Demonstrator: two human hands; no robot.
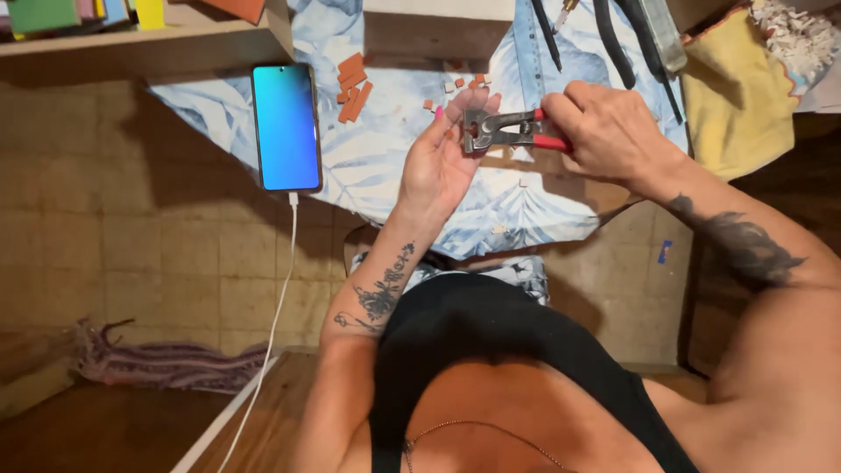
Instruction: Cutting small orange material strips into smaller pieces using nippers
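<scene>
My right hand [609, 131] grips the red handles of a pair of metal tile nippers [501, 130], jaws pointing left. My left hand [442, 153] is held up against the jaws, its fingers pinching a small orange tile piece [449, 134] at the nipper's mouth; the piece is mostly hidden by the fingers. Both hands hover over a table covered by a blue-and-white leaf-patterned cloth [377, 158]. Small orange tile chips [464, 85] and longer orange strips [352, 86] lie on the cloth just beyond my left hand.
A phone [286, 126] with a lit blue screen lies on the cloth at left, a white cable [279, 298] hanging from it. Black-handled pliers [622, 35] and a yellow cloth [736, 96] lie at far right. A wooden shelf [149, 39] is at upper left.
</scene>
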